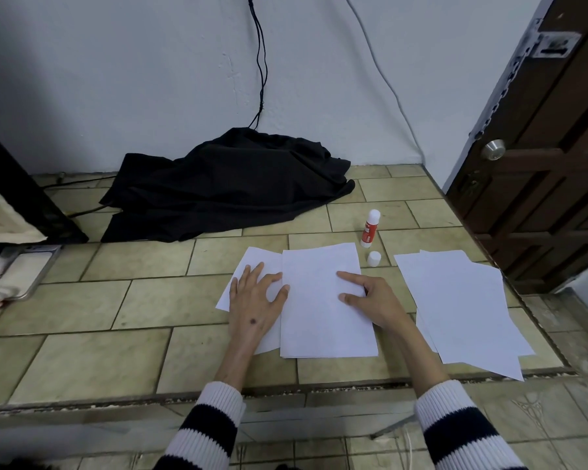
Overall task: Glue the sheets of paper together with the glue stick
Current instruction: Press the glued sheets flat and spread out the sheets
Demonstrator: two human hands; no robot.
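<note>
Cap (pixel 374 258) beside glue stick (pixel 369 228); black cloth (pixel 224 184) behind.

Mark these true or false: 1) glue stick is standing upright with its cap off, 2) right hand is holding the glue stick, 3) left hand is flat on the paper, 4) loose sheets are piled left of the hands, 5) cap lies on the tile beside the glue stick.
1) True. The glue stick stands upright on the tile, uncapped.
2) False. The right hand rests on the top sheet, index finger extended; the glue stick stands apart, untouched.
3) True. The left hand lies with fingers spread on the lower sheet.
4) False. The loose sheets lie right of the hands.
5) True. The cap sits just below the glue stick.
</note>
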